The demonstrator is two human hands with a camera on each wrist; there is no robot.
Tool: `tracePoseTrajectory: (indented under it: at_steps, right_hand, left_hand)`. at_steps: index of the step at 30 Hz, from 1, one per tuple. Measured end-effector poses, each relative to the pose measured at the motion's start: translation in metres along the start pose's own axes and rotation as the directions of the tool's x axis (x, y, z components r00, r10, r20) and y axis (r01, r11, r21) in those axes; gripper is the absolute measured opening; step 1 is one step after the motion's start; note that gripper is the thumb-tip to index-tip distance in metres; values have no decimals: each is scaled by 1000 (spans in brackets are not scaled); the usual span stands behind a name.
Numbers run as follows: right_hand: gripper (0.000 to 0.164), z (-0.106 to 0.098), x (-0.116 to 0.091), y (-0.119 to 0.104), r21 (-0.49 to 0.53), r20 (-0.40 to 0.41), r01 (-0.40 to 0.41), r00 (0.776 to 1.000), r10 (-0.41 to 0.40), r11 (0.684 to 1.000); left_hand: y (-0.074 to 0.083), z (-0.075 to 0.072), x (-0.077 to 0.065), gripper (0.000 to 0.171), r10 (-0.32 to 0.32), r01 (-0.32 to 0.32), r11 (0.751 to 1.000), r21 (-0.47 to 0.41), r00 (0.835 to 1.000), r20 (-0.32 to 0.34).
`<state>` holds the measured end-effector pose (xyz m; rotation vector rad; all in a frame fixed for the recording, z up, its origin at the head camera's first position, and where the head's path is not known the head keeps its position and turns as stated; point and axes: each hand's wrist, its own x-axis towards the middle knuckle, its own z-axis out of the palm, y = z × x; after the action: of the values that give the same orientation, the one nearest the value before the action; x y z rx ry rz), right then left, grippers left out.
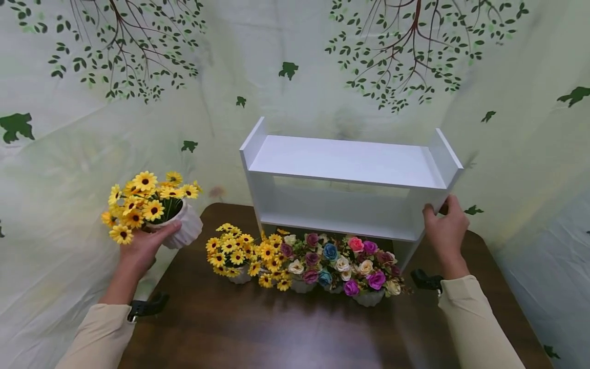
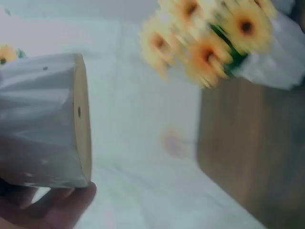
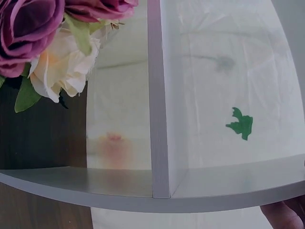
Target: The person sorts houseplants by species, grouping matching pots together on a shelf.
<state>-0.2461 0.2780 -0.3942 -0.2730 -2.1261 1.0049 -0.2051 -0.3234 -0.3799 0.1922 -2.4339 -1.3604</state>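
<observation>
My left hand point(image 1: 138, 251) holds a ribbed white flowerpot point(image 1: 188, 228) of yellow daisy-like flowers point(image 1: 145, 210) in the air, left of the table. The pot leans over, and its flat base point(image 2: 83, 119) faces sideways in the left wrist view. At the right, my right hand point(image 1: 446, 230) grips the side panel of a two-tier white shelf point(image 1: 345, 160), thumb in front. Fingertips point(image 3: 283, 214) show at that panel's edge in the right wrist view. Both visible tiers of the shelf are bare. Its lower part is partly hidden behind flowers.
On the brown table point(image 1: 276, 328), a row of pots stands before the shelf: yellow flowers point(image 1: 230, 251) and more yellow flowers point(image 1: 272, 261) at left, mixed roses point(image 1: 318, 256) and purple and cream roses point(image 1: 371, 266) at right. A leaf-printed cloth point(image 1: 299, 92) hangs behind.
</observation>
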Motion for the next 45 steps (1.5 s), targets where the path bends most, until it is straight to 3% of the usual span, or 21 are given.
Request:
tracePoseTrajectory:
  at_steps: [6, 11, 14, 22, 31, 34, 37, 39, 41, 45]
  right_hand:
    - [32, 2, -1, -1, 11, 9, -15, 1000, 15, 1000]
    - [34, 1, -2, -2, 10, 11, -20, 1000, 19, 1000]
    - [34, 0, -3, -3, 5, 12, -26, 1000, 26, 1000]
    - [35, -1, -7, -2, 11, 20, -44, 999, 44, 999]
    - [32, -2, -7, 1, 16, -5, -38, 999, 38, 999]
    - [31, -2, -7, 2, 11, -19, -31, 999, 32, 999]
    - [28, -3, -5, 2, 14, -39, -16, 999, 17, 1000]
    - [27, -2, -4, 2, 14, -47, -9, 999, 9, 1000]
    - [27, -2, -3, 1, 18, -42, -9, 999, 10, 1000]
    - [29, -1, 0, -1, 17, -19, -6, 1000, 7, 1000]
  left_hand:
    - [43, -4, -3, 68, 105, -104, 994, -14, 993, 63]
    - [74, -1, -1, 71, 183, -187, 982, 33, 978, 104]
    - [94, 0, 3, 71, 255, -261, 965, 40, 960, 116]
    - [158, 3, 13, 64, 332, -321, 943, -91, 929, 163]
    - [233, 37, 25, 67, 401, -362, 914, -184, 876, 268]
    - [251, 55, 30, 68, 428, -376, 901, -216, 852, 302]
    - [266, 75, 37, 71, 478, -405, 874, -268, 815, 329]
    - [273, 89, 42, 73, 484, -401, 871, -285, 804, 347]
    - [278, 103, 46, 75, 465, -380, 881, -282, 806, 366]
    - [285, 131, 49, 82, 339, -278, 938, -205, 858, 387]
